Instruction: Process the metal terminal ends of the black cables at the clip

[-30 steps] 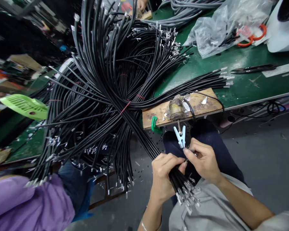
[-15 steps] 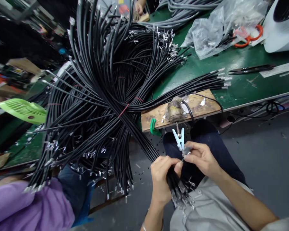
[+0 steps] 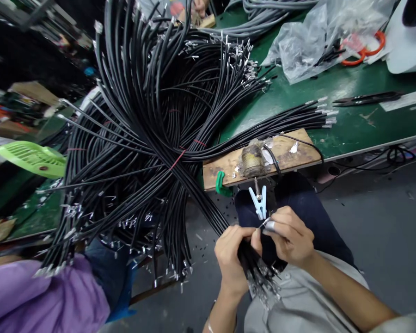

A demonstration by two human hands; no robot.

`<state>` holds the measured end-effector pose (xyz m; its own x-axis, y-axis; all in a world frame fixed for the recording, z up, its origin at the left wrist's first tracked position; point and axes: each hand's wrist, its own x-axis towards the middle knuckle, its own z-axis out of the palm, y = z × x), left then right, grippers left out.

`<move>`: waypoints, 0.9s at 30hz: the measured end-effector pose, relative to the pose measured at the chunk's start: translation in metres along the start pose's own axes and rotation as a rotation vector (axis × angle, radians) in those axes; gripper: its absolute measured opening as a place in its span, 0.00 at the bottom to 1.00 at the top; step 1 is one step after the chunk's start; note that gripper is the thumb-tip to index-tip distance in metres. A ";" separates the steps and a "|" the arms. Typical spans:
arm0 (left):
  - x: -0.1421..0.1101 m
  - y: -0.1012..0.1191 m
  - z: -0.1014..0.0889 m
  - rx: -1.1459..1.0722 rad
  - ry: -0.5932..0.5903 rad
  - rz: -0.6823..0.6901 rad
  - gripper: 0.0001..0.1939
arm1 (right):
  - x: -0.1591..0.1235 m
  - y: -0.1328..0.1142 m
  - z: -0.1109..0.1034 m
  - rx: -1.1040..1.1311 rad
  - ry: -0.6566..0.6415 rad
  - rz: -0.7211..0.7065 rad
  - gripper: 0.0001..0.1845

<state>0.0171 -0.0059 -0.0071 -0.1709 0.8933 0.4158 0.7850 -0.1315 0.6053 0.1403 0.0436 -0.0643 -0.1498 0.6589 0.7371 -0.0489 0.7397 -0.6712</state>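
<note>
Black cables (image 3: 253, 266) sit bunched in our left hand (image 3: 233, 259), fingers wrapped tight around them. Our right hand (image 3: 291, 238) pinches one thin wire end (image 3: 263, 224) just below the pale blue clip (image 3: 259, 202).

Even overhead light, wide-angle warp at edges, left bkgd maybe blurred.

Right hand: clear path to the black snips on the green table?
Probably not right now: the right hand is pinching a wire tip by the blue clip, and the black snips lie far across the wooden board.

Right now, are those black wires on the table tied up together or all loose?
Tied together. A red band cinches the black wires at the middle, and their ends fan outward from it across the table.
</note>
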 end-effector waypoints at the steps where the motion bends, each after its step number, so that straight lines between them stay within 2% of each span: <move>1: 0.000 -0.001 0.000 -0.001 -0.005 -0.008 0.07 | -0.002 -0.002 -0.003 0.054 -0.052 -0.001 0.10; 3: -0.003 -0.002 0.002 -0.009 -0.015 -0.026 0.06 | -0.004 -0.006 -0.008 0.148 -0.076 0.093 0.07; 6: -0.006 -0.004 0.003 -0.052 -0.028 -0.043 0.05 | 0.002 -0.008 -0.013 0.164 0.015 0.407 0.07; 7: -0.007 -0.004 0.003 -0.072 -0.032 -0.047 0.05 | 0.006 -0.007 -0.014 0.160 -0.010 0.481 0.08; 8: -0.006 -0.004 0.002 -0.088 -0.037 -0.052 0.05 | 0.011 -0.005 -0.015 0.163 -0.066 0.511 0.08; 10: -0.004 -0.004 -0.002 -0.104 -0.082 -0.061 0.05 | 0.020 -0.002 -0.016 0.179 -0.188 0.464 0.04; 12: 0.001 -0.004 -0.008 -0.140 -0.159 -0.041 0.04 | 0.024 0.001 -0.017 0.243 -0.249 0.396 0.09; 14: 0.006 -0.003 -0.015 -0.232 -0.235 0.025 0.06 | 0.023 0.002 -0.014 0.462 -0.290 0.410 0.13; 15: 0.008 -0.003 -0.018 -0.287 -0.256 0.059 0.08 | 0.021 0.002 -0.011 0.623 -0.306 0.464 0.15; 18: 0.011 -0.003 -0.022 -0.369 -0.266 0.078 0.13 | 0.012 0.005 -0.002 1.075 -0.329 0.780 0.23; 20: 0.010 -0.002 -0.020 -0.355 -0.258 0.043 0.12 | 0.010 0.009 0.000 1.200 -0.386 1.002 0.24; 21: 0.009 -0.002 -0.019 -0.337 -0.252 0.028 0.11 | 0.011 0.012 -0.001 1.187 -0.416 1.073 0.23; 23: 0.007 0.000 -0.017 -0.284 -0.244 -0.005 0.07 | 0.019 0.019 -0.005 1.056 -0.441 1.120 0.22; 25: 0.005 0.001 -0.014 -0.236 -0.231 -0.027 0.05 | 0.031 0.027 -0.011 0.898 -0.389 1.096 0.20; 27: 0.005 0.002 -0.012 -0.224 -0.197 -0.028 0.04 | 0.044 0.033 -0.012 0.843 -0.290 1.069 0.20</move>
<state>0.0105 -0.0071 0.0043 -0.0542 0.9613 0.2701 0.6271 -0.1778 0.7584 0.1444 0.0986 -0.0530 -0.6837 0.7180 -0.1304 -0.3406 -0.4721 -0.8131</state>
